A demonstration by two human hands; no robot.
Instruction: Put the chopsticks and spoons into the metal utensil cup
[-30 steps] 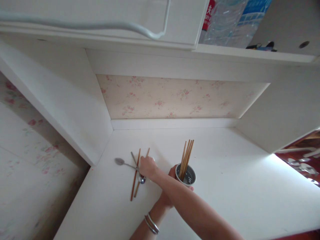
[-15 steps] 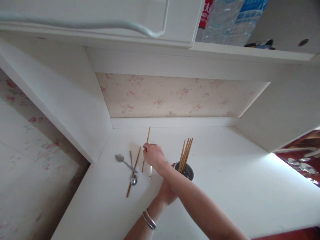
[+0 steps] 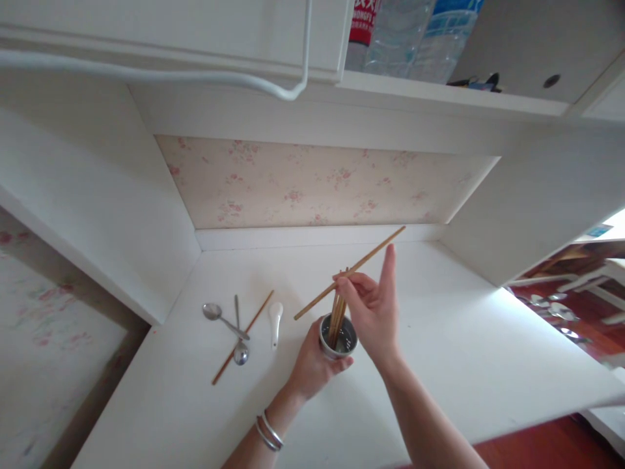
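My left hand (image 3: pixel 312 365), with bangles on the wrist, is wrapped round a small metal cup (image 3: pixel 338 339) that stands on the white desk (image 3: pixel 439 339). Several wooden chopsticks (image 3: pixel 336 312) stand in the cup. My right hand (image 3: pixel 374 309) hovers just above the cup and pinches one chopstick (image 3: pixel 356 267) between thumb and fingers; the stick lies slanted, its far end pointing up and right. On the desk to the left lie one more chopstick (image 3: pixel 243 337), two metal spoons (image 3: pixel 222 316) crossed over each other, and a white ceramic spoon (image 3: pixel 275 319).
The desk sits in a white alcove with a floral back panel (image 3: pixel 317 185) and side walls. A shelf above holds plastic water bottles (image 3: pixel 410 32). A white cable (image 3: pixel 146 71) hangs under the upper cabinet. Red floor shows at the right.
My right hand lifted one chopstick off the desk at the left and carried it right, over the cup. One chopstick stays beside the spoons. The view shifted slightly right.
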